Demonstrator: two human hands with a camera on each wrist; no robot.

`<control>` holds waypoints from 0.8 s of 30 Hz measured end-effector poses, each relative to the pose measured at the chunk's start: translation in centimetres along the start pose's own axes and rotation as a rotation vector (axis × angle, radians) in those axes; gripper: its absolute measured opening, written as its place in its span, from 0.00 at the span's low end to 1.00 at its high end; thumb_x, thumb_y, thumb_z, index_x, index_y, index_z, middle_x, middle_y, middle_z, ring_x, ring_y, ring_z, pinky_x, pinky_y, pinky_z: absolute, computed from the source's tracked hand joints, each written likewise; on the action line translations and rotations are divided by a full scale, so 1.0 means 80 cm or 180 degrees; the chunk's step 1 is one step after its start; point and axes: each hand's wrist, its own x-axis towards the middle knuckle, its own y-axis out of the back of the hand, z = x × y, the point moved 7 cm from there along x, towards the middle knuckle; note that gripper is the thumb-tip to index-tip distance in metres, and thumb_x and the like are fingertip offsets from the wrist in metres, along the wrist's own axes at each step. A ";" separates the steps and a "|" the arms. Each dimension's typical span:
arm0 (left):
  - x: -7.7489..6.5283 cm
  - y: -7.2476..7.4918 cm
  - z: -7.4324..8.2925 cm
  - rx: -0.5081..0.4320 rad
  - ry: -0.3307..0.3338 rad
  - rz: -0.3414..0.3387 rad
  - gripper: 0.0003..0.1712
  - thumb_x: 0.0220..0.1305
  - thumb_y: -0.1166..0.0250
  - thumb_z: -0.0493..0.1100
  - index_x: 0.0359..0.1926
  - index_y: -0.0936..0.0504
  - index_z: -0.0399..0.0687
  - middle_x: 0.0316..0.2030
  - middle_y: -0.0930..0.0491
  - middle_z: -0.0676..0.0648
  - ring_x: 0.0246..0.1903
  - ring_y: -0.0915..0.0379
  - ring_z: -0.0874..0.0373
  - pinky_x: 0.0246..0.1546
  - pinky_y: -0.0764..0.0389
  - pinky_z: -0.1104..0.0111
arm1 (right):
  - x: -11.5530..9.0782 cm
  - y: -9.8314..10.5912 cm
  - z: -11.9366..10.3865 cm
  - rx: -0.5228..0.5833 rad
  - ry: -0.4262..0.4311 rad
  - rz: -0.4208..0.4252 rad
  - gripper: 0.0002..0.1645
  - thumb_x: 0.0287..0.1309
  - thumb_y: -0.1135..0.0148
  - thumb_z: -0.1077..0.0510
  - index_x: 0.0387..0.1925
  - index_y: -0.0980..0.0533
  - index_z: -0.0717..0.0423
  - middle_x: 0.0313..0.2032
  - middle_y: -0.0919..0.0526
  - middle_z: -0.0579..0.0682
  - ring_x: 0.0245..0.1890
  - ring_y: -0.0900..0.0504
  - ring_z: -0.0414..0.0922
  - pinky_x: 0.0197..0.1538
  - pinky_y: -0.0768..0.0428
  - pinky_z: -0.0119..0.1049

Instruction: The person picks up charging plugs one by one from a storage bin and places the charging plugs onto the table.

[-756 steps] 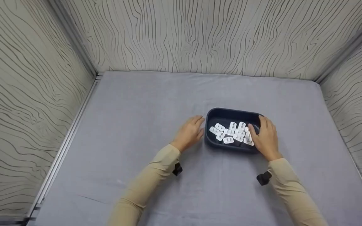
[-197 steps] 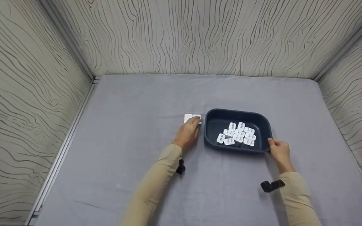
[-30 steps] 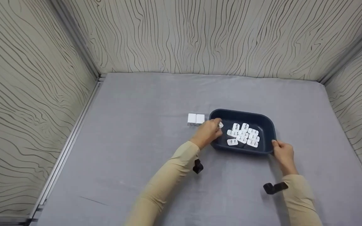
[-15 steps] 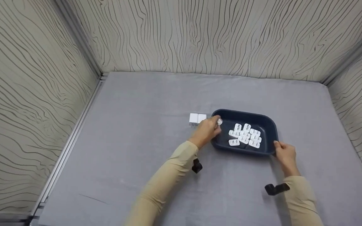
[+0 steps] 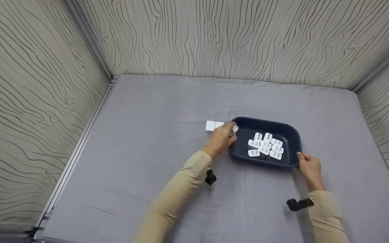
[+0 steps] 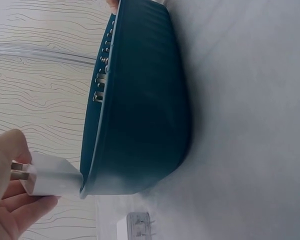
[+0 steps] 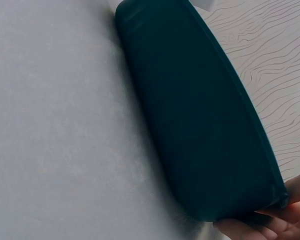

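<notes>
A dark blue bin (image 5: pixel 275 124) stands on the cloth, with several white charger plugs (image 5: pixel 265 146) lying prongs up inside it. My left hand (image 5: pixel 218 139) pinches one charger plug (image 6: pixel 55 175) at the bin's left rim; its two metal prongs point back toward the palm in the left wrist view. Just left of the bin, two more charger plugs (image 5: pixel 210 125) stand side by side, and my left fingers partly cover the nearer one. With thumb and fingers, my right hand (image 5: pixel 310 168) grips the bin's front right corner, the fingers below the rim.
Grey cloth (image 5: pixel 154 135) covers the table around the bin. Wood-grain panels (image 5: pixel 194 37) rise at the back and both sides, and a metal rail (image 5: pixel 80 145) runs along the left edge.
Since the earliest frame, two plugs have come to stand left of the bin. Over the last second my left hand has carried a plug leftward to the rim; my right hand keeps its grip.
</notes>
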 end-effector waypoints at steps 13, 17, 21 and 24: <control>0.004 0.003 -0.006 0.0028 -0.0016 0.0101 0.21 0.58 0.39 0.36 0.53 0.23 0.35 0.44 0.15 0.41 0.42 0.16 0.54 0.44 0.16 0.69 | 0.000 -0.002 0.004 0.0103 -0.0120 -0.0110 0.23 0.67 0.50 0.55 0.46 0.22 0.74 0.28 0.18 0.50 0.25 0.33 0.31 0.28 0.32 0.20; 0.004 0.006 -0.009 0.0071 -0.0007 0.0198 0.20 0.57 0.38 0.35 0.52 0.23 0.35 0.42 0.14 0.42 0.39 0.16 0.54 0.42 0.16 0.68 | 0.000 -0.003 0.004 0.0081 -0.0102 -0.0121 0.25 0.67 0.50 0.55 0.52 0.25 0.74 0.42 0.16 0.59 0.28 0.32 0.28 0.30 0.33 0.16; 0.003 0.009 -0.011 0.0080 -0.0046 0.0297 0.19 0.56 0.37 0.35 0.51 0.23 0.36 0.38 0.15 0.43 0.36 0.17 0.54 0.39 0.16 0.68 | 0.000 -0.003 0.004 0.0088 -0.0105 -0.0082 0.24 0.67 0.49 0.55 0.51 0.24 0.74 0.37 0.16 0.55 0.27 0.32 0.29 0.29 0.32 0.17; 0.001 0.011 -0.014 0.0056 -0.0098 0.0357 0.20 0.56 0.37 0.34 0.51 0.23 0.36 0.35 0.15 0.44 0.33 0.17 0.55 0.38 0.16 0.68 | -0.001 -0.001 0.004 0.0083 -0.0073 -0.0030 0.23 0.66 0.48 0.56 0.46 0.22 0.75 0.30 0.17 0.49 0.26 0.33 0.30 0.28 0.32 0.19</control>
